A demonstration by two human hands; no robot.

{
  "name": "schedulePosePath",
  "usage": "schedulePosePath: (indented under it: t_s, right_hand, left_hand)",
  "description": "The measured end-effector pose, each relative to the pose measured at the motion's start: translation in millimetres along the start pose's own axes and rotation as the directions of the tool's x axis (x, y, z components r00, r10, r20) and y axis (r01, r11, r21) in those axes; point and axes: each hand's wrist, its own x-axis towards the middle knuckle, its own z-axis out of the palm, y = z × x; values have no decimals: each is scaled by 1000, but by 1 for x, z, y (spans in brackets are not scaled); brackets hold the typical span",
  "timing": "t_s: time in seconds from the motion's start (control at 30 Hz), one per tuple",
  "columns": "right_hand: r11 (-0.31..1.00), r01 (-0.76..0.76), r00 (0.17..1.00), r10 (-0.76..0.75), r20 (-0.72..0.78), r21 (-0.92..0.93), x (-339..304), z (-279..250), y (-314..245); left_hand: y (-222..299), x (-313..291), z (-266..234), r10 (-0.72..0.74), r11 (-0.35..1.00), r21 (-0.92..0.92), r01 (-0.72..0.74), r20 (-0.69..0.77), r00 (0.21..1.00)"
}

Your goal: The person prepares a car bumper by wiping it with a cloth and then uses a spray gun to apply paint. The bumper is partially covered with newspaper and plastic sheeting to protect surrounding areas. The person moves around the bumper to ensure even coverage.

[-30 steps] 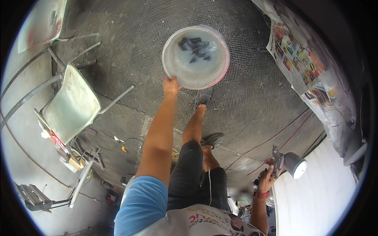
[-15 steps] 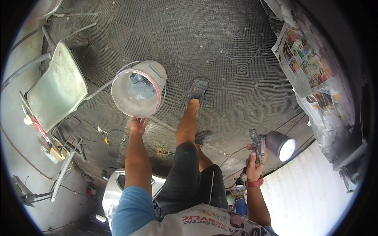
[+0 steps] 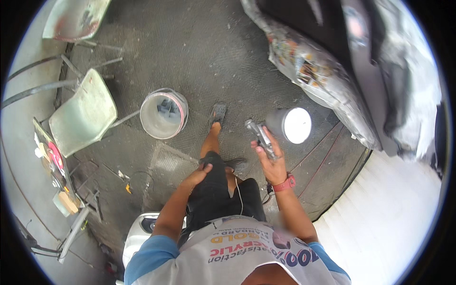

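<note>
The left hand [image 3: 197,176] has let go of the round whitish plastic bucket with the pinkish rim [image 3: 151,115] and drawn back over the dark shorts [image 3: 202,195], while the right hand [image 3: 274,161] has come in closer to it. The bucket stands on the floor ahead of the left hand and a little to its left, with dark pieces [image 3: 168,108] inside. The left hand is empty, thumb slightly apart from the fingers; whether it touches the shorts I cannot tell. The right hand grips a grey metal spray gun [image 3: 262,139] with a dark cylindrical cup [image 3: 277,122]. Dark grey ridged matting [image 3: 204,57] covers the floor beyond both hands. Left of the left hand is a pale green plastic chair [image 3: 85,114] before a pale wall [image 3: 21,161]; ahead and right of the right hand, newspaper sheets [image 3: 311,71] cover a bulky form.
</note>
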Motion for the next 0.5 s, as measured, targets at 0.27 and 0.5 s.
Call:
schedulePosePath:
  t_s: [0.27,0.5]
  right_hand:
    - [988,149,988,-148,-41,30,-149,-92,-22]
    - [984,161,968,-143,-209,75,-320,-173,8]
  left_hand:
    - [91,-76,95,271,829,439,-345,224,936]
    - [147,-80,227,528,849,13,-528,32,849]
